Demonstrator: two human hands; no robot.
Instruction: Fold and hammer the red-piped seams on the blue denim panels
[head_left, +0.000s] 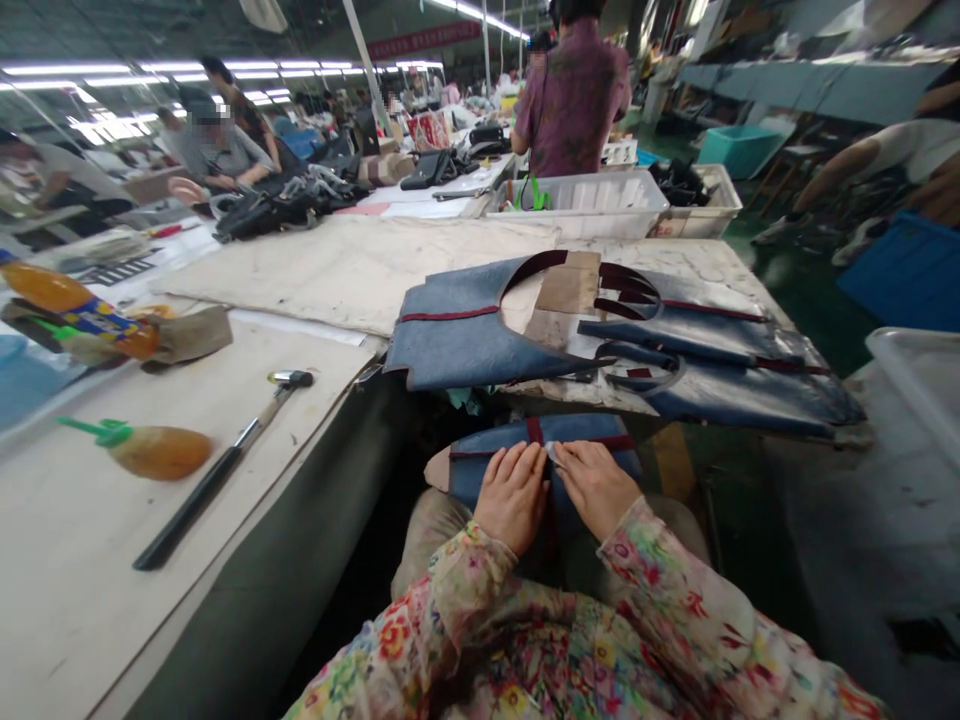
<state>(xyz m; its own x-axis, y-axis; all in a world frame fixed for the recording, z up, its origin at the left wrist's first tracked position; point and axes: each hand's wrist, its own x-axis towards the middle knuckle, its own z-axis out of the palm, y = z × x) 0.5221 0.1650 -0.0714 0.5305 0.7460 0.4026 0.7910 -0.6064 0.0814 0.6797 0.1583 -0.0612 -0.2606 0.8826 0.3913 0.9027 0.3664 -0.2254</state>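
Observation:
A blue leather-like panel [480, 440] with dark red strips lies across my lap, one pale pointed end to the left. My left hand [514, 492] rests on it, fingers laid over the panel beside the crossing red strip. From the other side my right hand [598, 488] comes in, fingertips bent together around a small pale bit [551, 452] that I cannot make out. The two hands nearly touch. Beyond them, on the table, are more blue panels [450, 345] with red strips and curved cut-outs, several of them overlapping at the right.
Left on the worktable [67, 540] lie a hammer [236, 450], a squeeze bottle [161, 452] of amber liquid and an orange drink bottle [82, 310]. White bins [585, 205] stand behind the panels. A person [574, 95] in purple stands farther back. A clear plastic tub [915, 390] is at right.

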